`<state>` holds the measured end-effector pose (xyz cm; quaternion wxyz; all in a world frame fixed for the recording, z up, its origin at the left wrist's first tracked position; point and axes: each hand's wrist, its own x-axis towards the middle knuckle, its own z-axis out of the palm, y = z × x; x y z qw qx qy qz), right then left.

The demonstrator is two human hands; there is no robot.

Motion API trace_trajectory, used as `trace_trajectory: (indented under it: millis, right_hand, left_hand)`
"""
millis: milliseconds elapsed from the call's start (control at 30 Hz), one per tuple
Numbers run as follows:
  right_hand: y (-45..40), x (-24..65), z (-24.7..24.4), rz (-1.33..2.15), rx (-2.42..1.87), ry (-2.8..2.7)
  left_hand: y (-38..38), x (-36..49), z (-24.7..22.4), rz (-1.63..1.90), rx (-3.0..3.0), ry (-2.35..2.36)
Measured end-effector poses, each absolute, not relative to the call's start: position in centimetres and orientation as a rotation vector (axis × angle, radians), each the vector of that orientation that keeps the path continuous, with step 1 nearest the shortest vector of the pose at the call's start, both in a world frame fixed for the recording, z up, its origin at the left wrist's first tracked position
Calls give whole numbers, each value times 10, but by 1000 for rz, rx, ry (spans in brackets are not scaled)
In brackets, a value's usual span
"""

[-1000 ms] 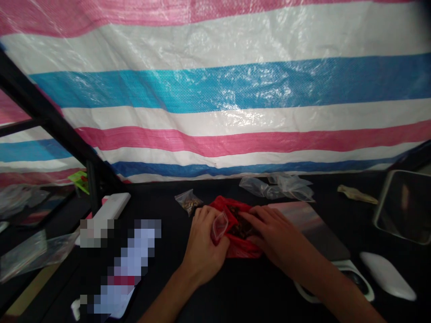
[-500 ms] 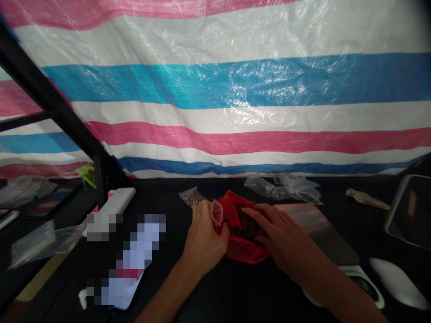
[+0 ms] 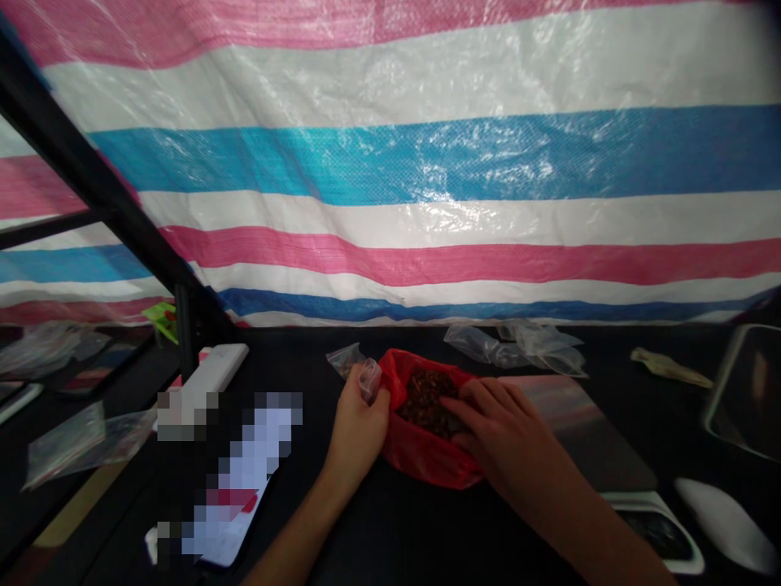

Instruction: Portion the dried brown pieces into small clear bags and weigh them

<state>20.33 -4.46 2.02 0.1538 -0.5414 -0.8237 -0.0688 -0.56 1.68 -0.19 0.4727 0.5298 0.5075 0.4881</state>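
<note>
My left hand [image 3: 359, 427] is closed around a small clear zip bag [image 3: 369, 378]; its crumpled top pokes out by the thumb, and a flap with some brown bits lies beyond the knuckles. The left fingertips also touch the left rim of a red plastic bag [image 3: 427, 456]. This bag stands wide open, filled with small dark brown dried bits [image 3: 430, 395]. Over its right rim my right hand [image 3: 503, 427] is curled, index finger and thumb reaching down to the brown bits. What lies between those fingertips is too dark to make out.
A flat scale with a shiny metal plate [image 3: 586, 435] sits right of the red bag, beside a white mouse [image 3: 723, 521]. Clear plastic bags [image 3: 525, 346] lie behind. A phone [image 3: 244, 488] and a white box [image 3: 223, 370] are at left, near a black frame post [image 3: 183, 325].
My left hand has shifted left and a little down, pulling the red bag's mouth wider, so more brown bits show. My right hand has moved slightly right, toward the rim.
</note>
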Motion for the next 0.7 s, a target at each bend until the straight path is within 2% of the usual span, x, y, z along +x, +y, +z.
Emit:
trace_trajectory:
  millis: [300,500,700]
  right_hand:
    - [-44,188,12,50,-1706,-2192]
    - [-45,193,1,-33,-1635,-2221]
    - [-47,187,3,23,-1688,-2178]
  left_hand:
    - [15,1,5,1151,1223,1110]
    - [17,-1,2,1117,1170,1120]
    - [17,-2,5,1127,1133,1058]
